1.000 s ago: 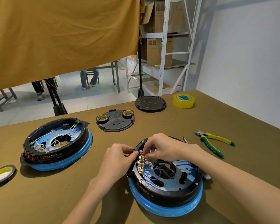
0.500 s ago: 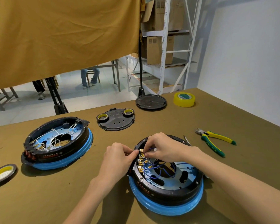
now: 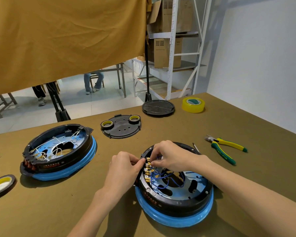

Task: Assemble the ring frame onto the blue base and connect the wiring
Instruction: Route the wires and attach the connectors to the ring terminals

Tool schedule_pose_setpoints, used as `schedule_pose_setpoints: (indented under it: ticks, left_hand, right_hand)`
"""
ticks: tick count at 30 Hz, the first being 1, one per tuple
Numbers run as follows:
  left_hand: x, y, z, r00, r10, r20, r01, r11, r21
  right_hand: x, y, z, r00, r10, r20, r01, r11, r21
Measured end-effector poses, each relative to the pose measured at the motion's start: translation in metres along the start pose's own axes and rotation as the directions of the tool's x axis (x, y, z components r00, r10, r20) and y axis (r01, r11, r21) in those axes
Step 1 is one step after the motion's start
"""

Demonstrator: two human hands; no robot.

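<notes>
At about five o'clock on the olive table [image 3: 212, 127], a black ring frame [image 3: 176, 201] sits on a blue base [image 3: 174, 218], with blue wires [image 3: 167, 183] looping inside it. The left hand [image 3: 125, 170] curls at the frame's nine o'clock edge, fingertips pinched together at the brass terminals [image 3: 148, 170]. The right hand [image 3: 171, 157] reaches from twelve o'clock, its fingers pinched on a terminal at the top of that row. A second assembly [image 3: 58, 151] lies at nine o'clock, pliers [image 3: 224, 149] at three o'clock, and yellow tape [image 3: 193, 105] at one o'clock.
</notes>
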State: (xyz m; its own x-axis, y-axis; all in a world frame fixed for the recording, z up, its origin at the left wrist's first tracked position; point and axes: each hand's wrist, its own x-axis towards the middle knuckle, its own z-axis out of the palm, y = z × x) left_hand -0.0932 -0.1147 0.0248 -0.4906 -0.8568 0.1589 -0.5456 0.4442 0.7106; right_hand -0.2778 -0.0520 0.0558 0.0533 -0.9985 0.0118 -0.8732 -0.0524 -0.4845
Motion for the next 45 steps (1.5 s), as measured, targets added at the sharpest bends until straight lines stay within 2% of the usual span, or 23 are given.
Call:
schedule_pose_setpoints:
  ticks: [6,16,19,24,30,33,37,42,45]
  left_hand:
    - [-0.001,0.003,-0.012,0.989,-0.035,0.143,0.025,0.997,0.073]
    - [0.0,0.005,-0.018,0.973,-0.052,0.225,0.036,0.997,0.072]
    - [0.0,0.004,-0.017,0.971,-0.057,0.233,0.04,0.996,0.079]
    - [-0.002,0.005,-0.014,0.974,-0.06,0.218,0.039,0.994,0.1]
    - [-0.004,0.006,-0.012,0.98,-0.056,0.189,0.034,0.992,0.119]
    - [-0.005,0.007,-0.013,0.979,-0.063,0.193,0.042,0.993,0.113]
    - [-0.005,0.01,-0.017,0.972,-0.07,0.226,0.054,0.996,0.077]
    - [-0.002,0.008,-0.022,0.964,-0.072,0.256,0.054,0.996,0.077]
    - [-0.002,0.008,-0.023,0.964,-0.063,0.258,0.046,0.996,0.071]
  right_hand:
    - [-0.005,-0.002,0.002,1.0,0.026,0.006,-0.026,0.999,-0.03]
    - [-0.009,-0.006,0.005,1.0,0.001,-0.027,-0.003,0.997,-0.078]
    - [-0.01,-0.006,0.013,0.997,0.014,-0.075,-0.023,0.992,-0.12]
    - [-0.009,-0.018,0.023,0.99,-0.003,-0.143,-0.04,0.953,-0.299]
    - [-0.007,-0.025,0.03,0.985,-0.014,-0.174,-0.046,0.94,-0.338]
    - [-0.009,-0.022,0.026,0.985,-0.011,-0.17,-0.037,0.959,-0.28]
    - [-0.021,-0.01,0.021,0.99,0.024,-0.142,-0.04,0.994,-0.105]
    - [-0.019,-0.008,0.025,0.982,0.065,-0.178,-0.072,0.997,-0.031]
    - [-0.012,-0.007,0.019,0.992,0.037,-0.117,-0.037,0.999,0.002]
